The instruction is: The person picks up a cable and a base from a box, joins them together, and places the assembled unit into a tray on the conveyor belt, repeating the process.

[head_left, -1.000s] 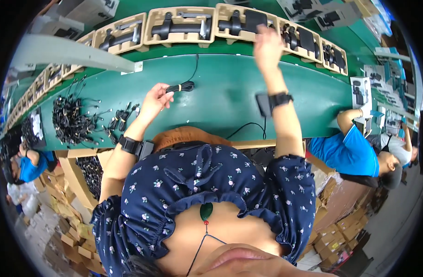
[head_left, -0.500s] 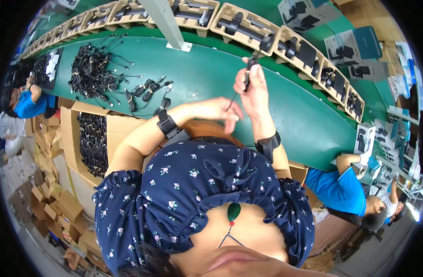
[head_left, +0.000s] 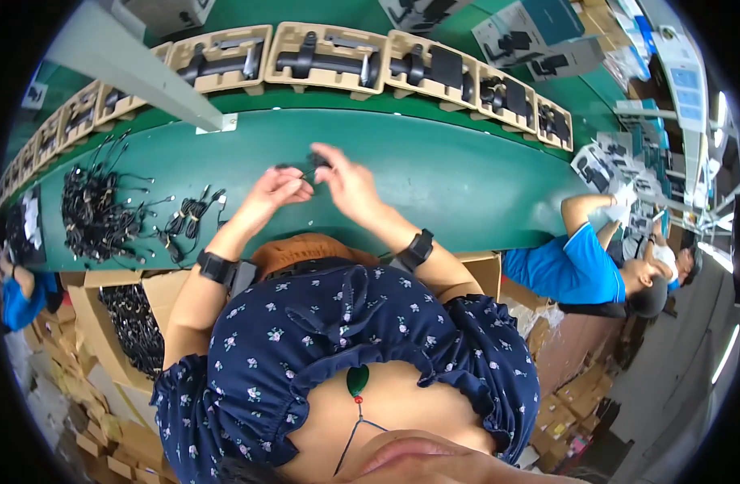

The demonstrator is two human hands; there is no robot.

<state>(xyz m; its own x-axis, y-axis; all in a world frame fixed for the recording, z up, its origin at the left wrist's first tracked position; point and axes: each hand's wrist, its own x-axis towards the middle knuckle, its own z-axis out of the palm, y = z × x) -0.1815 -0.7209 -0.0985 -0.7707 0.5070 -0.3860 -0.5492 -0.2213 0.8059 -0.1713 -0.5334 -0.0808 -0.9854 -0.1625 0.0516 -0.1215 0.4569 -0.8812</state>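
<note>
Above the green table (head_left: 434,185) my two hands are close together in front of my chest. A thin black cable (head_left: 309,173) runs between them. My left hand (head_left: 277,192) has its thumb and fingers closed on the cable near a dark end. My right hand (head_left: 350,187), a little blurred, grips a dark bundled part of the same cable between thumb and fingers. To the left, a few coiled black cables (head_left: 188,216) lie beside a large tangled heap of black cables (head_left: 96,214).
Brown moulded trays (head_left: 330,84) with black parts line the table's far side. A pale metal post (head_left: 144,68) stands at the far left. An open carton (head_left: 164,300) of black cables is beside me. Co-workers in blue (head_left: 576,270) are at both sides.
My hands have come together around the cable. The right hand has lowered its bundle toward the left hand, which has closed on the cable. The view has swung to the right.
</note>
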